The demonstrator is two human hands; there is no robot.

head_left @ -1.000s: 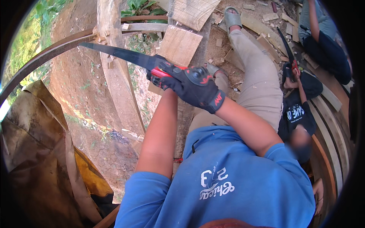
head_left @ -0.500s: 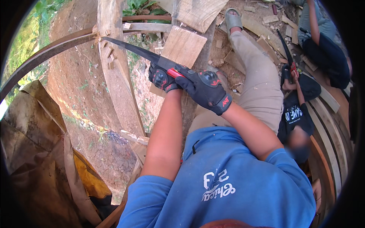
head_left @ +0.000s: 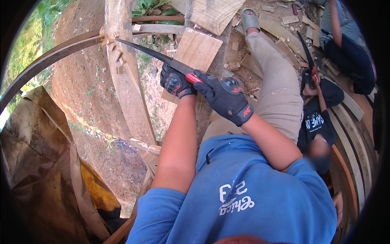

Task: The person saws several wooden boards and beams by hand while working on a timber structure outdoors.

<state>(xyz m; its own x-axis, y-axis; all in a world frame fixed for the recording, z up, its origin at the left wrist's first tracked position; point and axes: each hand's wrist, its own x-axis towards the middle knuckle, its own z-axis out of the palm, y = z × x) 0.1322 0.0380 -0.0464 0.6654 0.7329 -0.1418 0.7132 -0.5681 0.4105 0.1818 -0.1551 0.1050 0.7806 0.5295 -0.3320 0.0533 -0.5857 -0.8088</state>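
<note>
My right hand (head_left: 227, 97), in a black glove, is wrapped round the red handle of a handsaw (head_left: 152, 53). The dark, tapering blade points to the far left and crosses over a square wooden block (head_left: 198, 49). Close to the handle, my gloved left hand (head_left: 177, 82) grips the near part of the block, its fingers curled at the edge and partly hidden. The blade passes just beyond the left knuckles. How deep any cut in the wood goes cannot be seen.
A long plank (head_left: 124, 81) with small offcuts runs along the left, beside sloping earth. A brown tarp (head_left: 40, 171) hangs at the lower left. At right, a co-worker (head_left: 315, 118) holds another saw (head_left: 306, 51), near curved timbers (head_left: 345, 138). Wood scraps litter the ground.
My right hand has pulled the saw back toward me and to the right, with the blade tip following. My left hand and the block have barely shifted.
</note>
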